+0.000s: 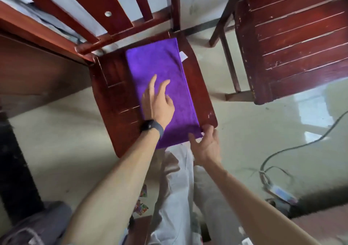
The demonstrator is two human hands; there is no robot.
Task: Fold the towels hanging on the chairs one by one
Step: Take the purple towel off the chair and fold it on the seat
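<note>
Towel [165, 86], purple, soft and light, flat on chair seat [201, 86] at frame centre, pressed under spread left hand [158, 103], near corner best pinched by open, empty right hand [207, 145].

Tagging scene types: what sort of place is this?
Probably a home or dorm room, not a lab: worn red wooden chairs, a glossy tiled floor with a loose cable, and a purple towel being folded on a chair seat.
</note>
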